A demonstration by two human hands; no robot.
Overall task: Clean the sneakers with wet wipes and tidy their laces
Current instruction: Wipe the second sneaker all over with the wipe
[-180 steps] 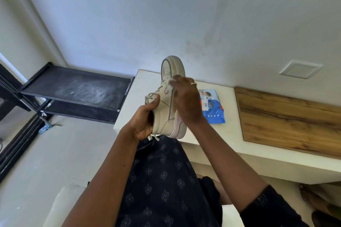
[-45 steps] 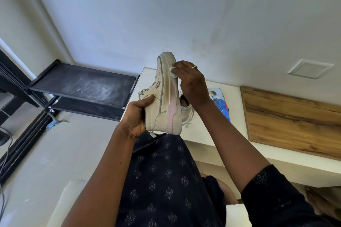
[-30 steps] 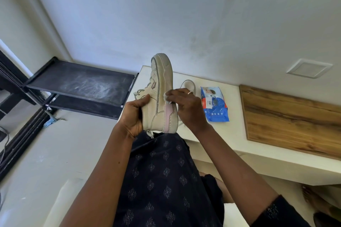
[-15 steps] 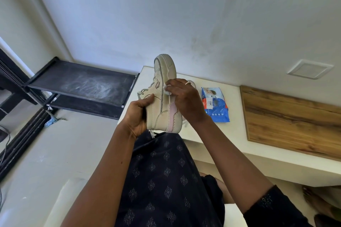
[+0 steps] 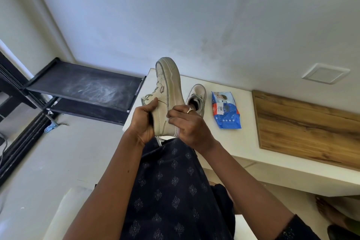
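Both our forearms rise over a dark patterned lap [image 5: 171, 191] to the raised sneaker [image 5: 168, 91], held toe-up with its sole edge turned to three o'clock. Our left hand [image 5: 143, 122] grips it from nine o'clock, thumb laid across the upper just below the laces [image 5: 150, 96], fingers curled round it. Our right hand [image 5: 190, 128] closes on the heel end from four o'clock, ringed fingers bent tight against the sole edge; whether a wipe sits under them we cannot tell.

Beyond the hands, at one o'clock, the second sneaker [image 5: 197, 93] stands on the white table [image 5: 233, 142], its opening toward us, partly hidden by the right hand. Just beside it at three o'clock the blue pack of wet wipes [image 5: 226, 112] lies flat. Farther toward three o'clock a wooden board [image 5: 303, 126] rests on the table. At ten o'clock stands a black shelf [image 5: 83, 87], dusty on top.
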